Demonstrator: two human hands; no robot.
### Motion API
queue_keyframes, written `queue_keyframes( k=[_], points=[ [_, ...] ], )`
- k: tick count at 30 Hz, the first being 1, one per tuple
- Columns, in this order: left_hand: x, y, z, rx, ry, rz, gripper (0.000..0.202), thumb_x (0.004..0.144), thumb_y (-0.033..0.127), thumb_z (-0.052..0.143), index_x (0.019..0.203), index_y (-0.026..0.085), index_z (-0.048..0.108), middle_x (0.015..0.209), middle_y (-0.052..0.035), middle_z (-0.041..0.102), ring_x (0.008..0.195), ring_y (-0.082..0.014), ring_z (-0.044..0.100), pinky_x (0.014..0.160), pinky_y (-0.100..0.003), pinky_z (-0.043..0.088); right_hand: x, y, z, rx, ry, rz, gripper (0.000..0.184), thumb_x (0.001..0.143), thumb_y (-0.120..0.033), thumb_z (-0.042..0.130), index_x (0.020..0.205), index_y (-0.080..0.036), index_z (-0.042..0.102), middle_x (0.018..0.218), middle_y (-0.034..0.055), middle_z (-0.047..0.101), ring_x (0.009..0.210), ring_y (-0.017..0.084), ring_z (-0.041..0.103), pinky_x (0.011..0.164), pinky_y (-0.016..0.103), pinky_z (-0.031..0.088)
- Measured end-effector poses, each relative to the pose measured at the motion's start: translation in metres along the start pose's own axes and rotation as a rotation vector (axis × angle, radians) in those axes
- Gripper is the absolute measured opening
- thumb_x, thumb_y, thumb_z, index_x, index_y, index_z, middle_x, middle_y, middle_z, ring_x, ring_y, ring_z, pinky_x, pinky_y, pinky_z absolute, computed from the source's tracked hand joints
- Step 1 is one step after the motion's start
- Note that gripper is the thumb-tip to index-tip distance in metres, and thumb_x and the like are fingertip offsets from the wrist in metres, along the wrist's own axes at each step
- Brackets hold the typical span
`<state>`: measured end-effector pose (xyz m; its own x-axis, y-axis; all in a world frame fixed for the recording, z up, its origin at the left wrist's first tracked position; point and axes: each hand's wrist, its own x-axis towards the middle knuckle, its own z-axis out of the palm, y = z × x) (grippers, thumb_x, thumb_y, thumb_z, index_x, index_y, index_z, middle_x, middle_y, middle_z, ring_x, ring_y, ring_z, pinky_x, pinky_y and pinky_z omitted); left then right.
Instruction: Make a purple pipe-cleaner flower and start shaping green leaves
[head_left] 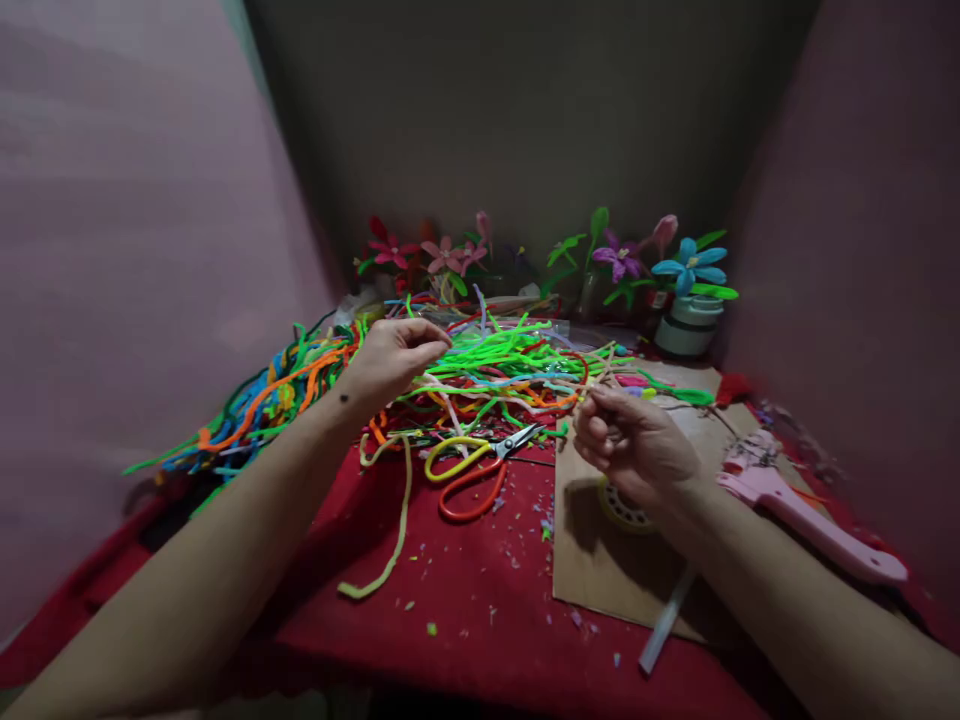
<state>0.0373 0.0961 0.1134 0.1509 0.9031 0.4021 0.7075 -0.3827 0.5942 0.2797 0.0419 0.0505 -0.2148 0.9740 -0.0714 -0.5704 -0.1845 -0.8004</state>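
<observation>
Numerous bright green, fuzzy, thin craft stems [495, 350] lie in a loose heap toward the back of the red-cloth-covered bench [450, 620], tangled with other colours. From my remote post I find the left hand [401, 352] just in front of them, thumb and forefinger drawn together; I cannot tell whether the tips meet or pinch a strand. The right hand [637, 445] is above the flat tan cardboard sheet [581, 560], fingers curled inward; its grip I cannot confirm either.

I judge the stems light, soft-surfaced and bendable, likely to hold a bend and to snag on neighbours. I would take one near a free end, between thumb and forefinger, without crushing the pile.

Also noted: steel-bladed scissors with one yellow and one red loop [501, 450], lying between the hands, and a curved cream-yellow fuzzy stem [406, 495] to their left.
</observation>
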Motion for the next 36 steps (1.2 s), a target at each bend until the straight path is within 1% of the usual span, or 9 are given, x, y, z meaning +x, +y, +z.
queue_keyframes(
  k=[2, 4, 7, 9, 13, 17, 21, 29, 36],
  points=[
    [0.0, -0.017, -0.008, 0.014, -0.068, -0.031, 0.025, 0.072, 0.032, 0.053, 0.08, 0.012, 0.066, 0.062, -0.0006, 0.062, 0.055, -0.0114, 0.053, 0.051, -0.022, 0.04, 0.002, -0.004, 0.003, 0.015, 0.012, 0.016, 0.017, 0.068, -0.028, 0.062, 0.058, -0.015, 0.058, 0.042, -0.0049, 0.045, 0.035, 0.005, 0.035, 0.034, 0.019, 0.024],
    [0.001, -0.033, -0.008, 0.153, -0.125, 0.035, 0.024, 0.073, 0.032, 0.052, 0.081, 0.013, 0.065, 0.067, -0.0016, 0.063, 0.061, -0.0133, 0.056, 0.056, -0.023, 0.043, 0.002, -0.004, 0.011, -0.021, 0.007, 0.034, 0.017, 0.067, -0.028, 0.063, 0.058, -0.014, 0.058, 0.042, -0.0044, 0.046, 0.035, 0.005, 0.036, 0.034, 0.018, 0.024],
    [0.003, -0.055, -0.001, 0.468, -0.084, 0.184, 0.023, 0.076, 0.029, 0.052, 0.089, 0.015, 0.065, 0.086, -0.0065, 0.063, 0.079, -0.0179, 0.058, 0.071, -0.029, 0.045, 0.0, 0.004, 0.032, -0.172, -0.033, 0.043, 0.02, 0.067, -0.03, 0.065, 0.057, -0.013, 0.059, 0.041, -0.0035, 0.048, 0.034, 0.005, 0.037, 0.034, 0.018, 0.025],
    [0.002, -0.066, 0.006, 0.576, -0.033, 0.21, 0.024, 0.078, 0.029, 0.052, 0.094, 0.015, 0.063, 0.095, -0.01, 0.061, 0.089, -0.0217, 0.055, 0.079, -0.034, 0.043, -0.001, 0.013, 0.045, -0.304, -0.089, 0.055, 0.024, 0.069, -0.033, 0.065, 0.057, -0.014, 0.059, 0.041, -0.0035, 0.048, 0.033, 0.006, 0.037, 0.034, 0.019, 0.026],
    [-0.009, -0.081, 0.021, 0.655, -0.069, 0.233, 0.02, 0.082, 0.029, 0.05, 0.087, 0.016, 0.064, 0.087, -0.0091, 0.06, 0.084, -0.0215, 0.055, 0.076, -0.034, 0.042, -0.004, 0.036, 0.056, -0.506, -0.184, 0.062, 0.031, 0.075, -0.038, 0.061, 0.055, -0.015, 0.055, 0.042, -0.0045, 0.046, 0.034, 0.006, 0.036, 0.037, 0.02, 0.025],
    [-0.02, -0.085, 0.03, 0.72, -0.1, 0.264, 0.022, 0.086, 0.024, 0.044, 0.086, 0.015, 0.065, 0.087, -0.0107, 0.061, 0.084, -0.0223, 0.055, 0.075, -0.035, 0.04, -0.006, 0.052, 0.049, -0.743, -0.092, 0.02, 0.037, 0.077, -0.043, 0.059, 0.054, -0.015, 0.051, 0.044, -0.0041, 0.045, 0.04, 0.006, 0.035, 0.042, 0.022, 0.023],
    [-0.023, -0.083, 0.031, 0.754, -0.107, 0.277, 0.025, 0.088, 0.023, 0.041, 0.084, 0.014, 0.065, 0.087, -0.0125, 0.06, 0.083, -0.0237, 0.054, 0.074, -0.036, 0.038, -0.009, 0.058, 0.041, -0.809, -0.015, 0.007, 0.042, 0.075, -0.049, 0.058, 0.05, -0.016, 0.048, 0.043, -0.0039, 0.042, 0.042, 0.006, 0.033, 0.043, 0.022, 0.022],
    [-0.026, -0.078, 0.03, 0.741, -0.09, 0.28, 0.03, 0.09, 0.031, 0.04, 0.09, 0.011, 0.063, 0.091, -0.0135, 0.06, 0.086, -0.0249, 0.053, 0.076, -0.036, 0.038, -0.007, 0.062, 0.039, -0.858, -0.008, 0.014, 0.044, 0.075, -0.051, 0.057, 0.051, -0.016, 0.047, 0.045, -0.0032, 0.044, 0.043, 0.007, 0.034, 0.044, 0.023, 0.022],
    [-0.028, -0.077, 0.031, 0.687, -0.038, 0.264, 0.029, 0.091, 0.027, 0.038, 0.095, 0.012, 0.063, 0.089, -0.0118, 0.061, 0.084, -0.0232, 0.054, 0.076, -0.036, 0.038, -0.006, 0.069, 0.035, -0.976, -0.065, 0.087, 0.043, 0.077, -0.051, 0.053, 0.052, -0.017, 0.046, 0.045, -0.0034, 0.042, 0.042, 0.008, 0.035, 0.043, 0.023, 0.023]
  ],
)
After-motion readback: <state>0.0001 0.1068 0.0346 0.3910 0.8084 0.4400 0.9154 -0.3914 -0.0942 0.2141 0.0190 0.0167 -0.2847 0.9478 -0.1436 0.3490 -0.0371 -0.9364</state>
